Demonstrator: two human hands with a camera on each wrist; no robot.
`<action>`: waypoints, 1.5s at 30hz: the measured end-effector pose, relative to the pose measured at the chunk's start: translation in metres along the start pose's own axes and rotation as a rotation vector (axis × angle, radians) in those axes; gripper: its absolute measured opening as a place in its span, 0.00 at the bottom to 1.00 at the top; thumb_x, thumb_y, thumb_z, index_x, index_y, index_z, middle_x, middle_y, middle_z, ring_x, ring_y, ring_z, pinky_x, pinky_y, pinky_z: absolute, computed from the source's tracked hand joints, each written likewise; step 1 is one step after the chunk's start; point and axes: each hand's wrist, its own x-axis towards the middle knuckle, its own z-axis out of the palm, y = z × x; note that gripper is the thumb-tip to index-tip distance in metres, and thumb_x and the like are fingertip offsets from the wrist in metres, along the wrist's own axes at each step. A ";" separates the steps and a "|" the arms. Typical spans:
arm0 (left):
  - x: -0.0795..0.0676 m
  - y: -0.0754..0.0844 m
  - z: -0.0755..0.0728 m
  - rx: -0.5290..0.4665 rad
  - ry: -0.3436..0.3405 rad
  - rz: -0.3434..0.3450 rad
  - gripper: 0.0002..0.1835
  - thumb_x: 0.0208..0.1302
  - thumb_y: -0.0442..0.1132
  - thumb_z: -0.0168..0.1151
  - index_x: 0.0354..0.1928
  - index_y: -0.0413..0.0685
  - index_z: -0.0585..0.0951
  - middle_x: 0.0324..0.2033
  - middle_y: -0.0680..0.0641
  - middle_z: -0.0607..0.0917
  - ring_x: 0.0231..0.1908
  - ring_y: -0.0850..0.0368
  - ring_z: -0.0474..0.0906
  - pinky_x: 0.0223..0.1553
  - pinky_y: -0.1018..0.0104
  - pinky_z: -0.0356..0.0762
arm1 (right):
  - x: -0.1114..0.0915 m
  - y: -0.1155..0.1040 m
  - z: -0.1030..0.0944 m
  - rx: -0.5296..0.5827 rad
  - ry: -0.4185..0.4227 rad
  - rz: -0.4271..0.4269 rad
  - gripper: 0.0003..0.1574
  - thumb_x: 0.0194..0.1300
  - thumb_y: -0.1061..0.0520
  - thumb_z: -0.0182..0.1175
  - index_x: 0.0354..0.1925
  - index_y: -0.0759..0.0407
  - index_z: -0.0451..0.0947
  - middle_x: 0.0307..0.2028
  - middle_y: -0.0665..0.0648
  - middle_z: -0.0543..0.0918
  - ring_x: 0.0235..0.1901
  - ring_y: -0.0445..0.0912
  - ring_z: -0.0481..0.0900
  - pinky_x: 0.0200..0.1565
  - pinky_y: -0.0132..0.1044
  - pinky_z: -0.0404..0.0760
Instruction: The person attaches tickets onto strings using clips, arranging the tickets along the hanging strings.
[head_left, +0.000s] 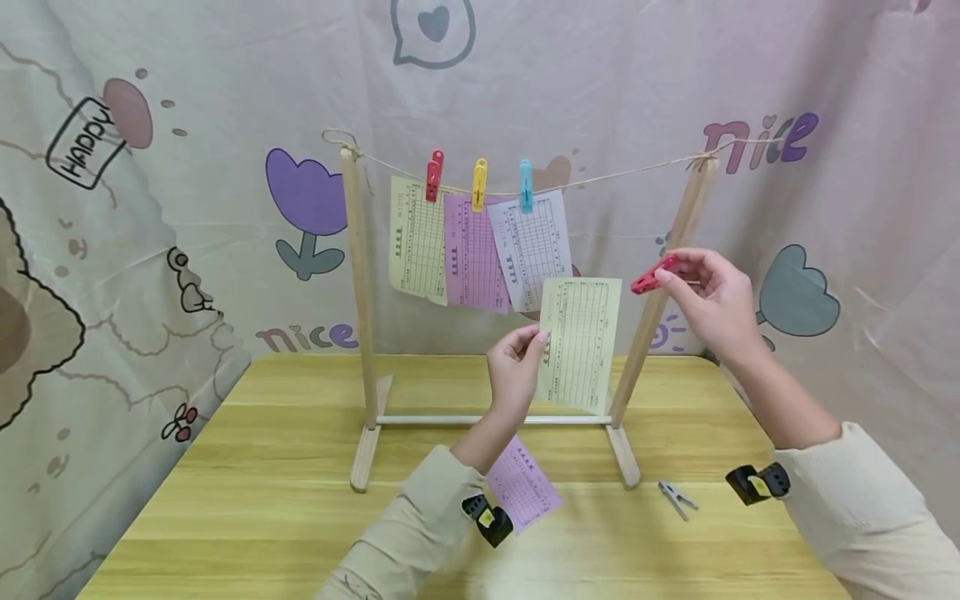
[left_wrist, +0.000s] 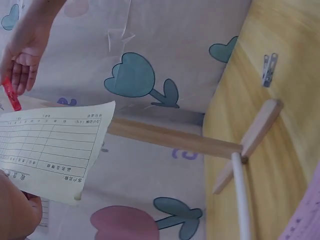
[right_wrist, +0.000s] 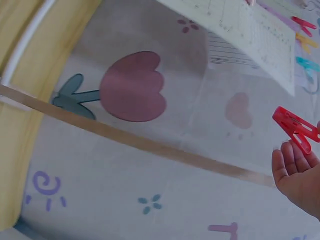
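Paper slip at the ready: you pinch its left edge between the fingers of your left hand, while your right hand, its fingers clamped on a red clothespin, waits nearby, just apart from the sheet. The slip is up off the surface, below the twine line and in front of the lower corner of a hanging white slip. A pale-yellow slip and a purple slip hang farther left.

The step in hand appears to be pegging up this fourth sheet. The next move would call for lifting its top edge to the bare stretch of twine right of the white slip, then squeezing the clothespin open to close it over paper and line together.

Your slip is pale yellow, thin and nearly upright, printed with a ruled grid and small characters, its edges faintly wavy.
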 end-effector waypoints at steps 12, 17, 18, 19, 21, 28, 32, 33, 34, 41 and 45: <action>0.025 0.030 0.015 -0.017 0.042 -0.014 0.10 0.60 0.32 0.60 0.42 0.34 0.80 0.38 0.37 0.84 0.30 0.66 0.75 0.36 0.77 0.77 | 0.026 -0.033 -0.003 -0.022 0.053 -0.108 0.22 0.61 0.58 0.60 0.52 0.68 0.74 0.32 0.33 0.75 0.34 0.31 0.73 0.38 0.15 0.71; 0.033 0.039 0.023 -0.060 0.081 -0.061 0.10 0.61 0.33 0.60 0.43 0.34 0.80 0.40 0.38 0.84 0.33 0.64 0.76 0.40 0.74 0.79 | 0.038 -0.050 -0.004 -0.005 0.086 -0.119 0.21 0.61 0.57 0.61 0.51 0.67 0.75 0.30 0.34 0.75 0.32 0.33 0.73 0.36 0.16 0.72; 0.034 0.041 0.024 -0.069 0.084 -0.061 0.10 0.61 0.33 0.60 0.43 0.34 0.80 0.40 0.38 0.84 0.33 0.64 0.77 0.40 0.74 0.79 | 0.040 -0.054 -0.005 -0.010 0.085 -0.123 0.21 0.61 0.57 0.61 0.50 0.66 0.75 0.30 0.34 0.75 0.32 0.33 0.73 0.36 0.17 0.72; 0.036 0.044 0.025 -0.075 0.086 -0.059 0.10 0.61 0.33 0.60 0.43 0.34 0.80 0.40 0.38 0.84 0.33 0.64 0.77 0.41 0.74 0.79 | 0.042 -0.057 -0.005 -0.016 0.083 -0.128 0.21 0.60 0.57 0.61 0.50 0.66 0.76 0.30 0.35 0.75 0.32 0.33 0.73 0.36 0.17 0.71; 0.039 0.049 0.027 -0.074 0.080 -0.048 0.10 0.61 0.33 0.60 0.43 0.34 0.80 0.40 0.38 0.84 0.33 0.63 0.77 0.41 0.74 0.79 | 0.047 -0.064 -0.005 -0.039 0.080 -0.146 0.20 0.60 0.58 0.62 0.49 0.67 0.76 0.30 0.34 0.75 0.31 0.32 0.73 0.36 0.16 0.71; 0.046 0.057 0.032 -0.047 0.077 -0.034 0.10 0.60 0.33 0.60 0.43 0.34 0.81 0.40 0.38 0.85 0.32 0.65 0.75 0.38 0.76 0.78 | 0.061 -0.083 -0.004 -0.077 0.079 -0.172 0.20 0.58 0.59 0.63 0.47 0.69 0.77 0.27 0.32 0.74 0.29 0.30 0.73 0.35 0.16 0.72; 0.049 0.058 0.035 -0.034 0.088 -0.025 0.10 0.60 0.33 0.60 0.42 0.35 0.81 0.39 0.38 0.85 0.30 0.66 0.74 0.35 0.78 0.76 | 0.070 -0.090 -0.004 -0.076 0.087 -0.184 0.19 0.57 0.61 0.64 0.45 0.69 0.78 0.26 0.31 0.74 0.27 0.29 0.73 0.34 0.17 0.71; 0.050 0.059 0.037 -0.031 0.090 -0.020 0.10 0.60 0.33 0.60 0.42 0.35 0.81 0.38 0.38 0.85 0.30 0.66 0.74 0.35 0.78 0.76 | 0.072 -0.092 -0.005 -0.079 0.084 -0.184 0.18 0.57 0.60 0.64 0.45 0.69 0.78 0.26 0.31 0.74 0.26 0.30 0.73 0.33 0.17 0.71; 0.050 0.059 0.037 -0.027 0.089 -0.020 0.10 0.60 0.33 0.60 0.42 0.35 0.81 0.38 0.38 0.85 0.30 0.66 0.74 0.35 0.78 0.76 | 0.074 -0.093 -0.006 -0.082 0.081 -0.184 0.18 0.57 0.60 0.64 0.44 0.69 0.78 0.25 0.31 0.74 0.26 0.29 0.73 0.33 0.17 0.71; 0.054 0.063 0.045 -0.024 0.113 -0.055 0.10 0.60 0.34 0.61 0.42 0.37 0.82 0.38 0.40 0.85 0.30 0.66 0.74 0.35 0.76 0.77 | 0.085 -0.102 -0.008 -0.153 0.048 -0.167 0.17 0.58 0.57 0.63 0.43 0.68 0.79 0.24 0.31 0.74 0.25 0.29 0.73 0.31 0.16 0.71; 0.054 0.066 0.048 -0.062 0.131 -0.087 0.09 0.60 0.33 0.61 0.41 0.36 0.82 0.37 0.38 0.85 0.28 0.65 0.74 0.32 0.76 0.77 | 0.092 -0.106 -0.005 -0.204 0.024 -0.166 0.17 0.59 0.55 0.63 0.42 0.66 0.80 0.25 0.33 0.76 0.24 0.29 0.73 0.29 0.18 0.70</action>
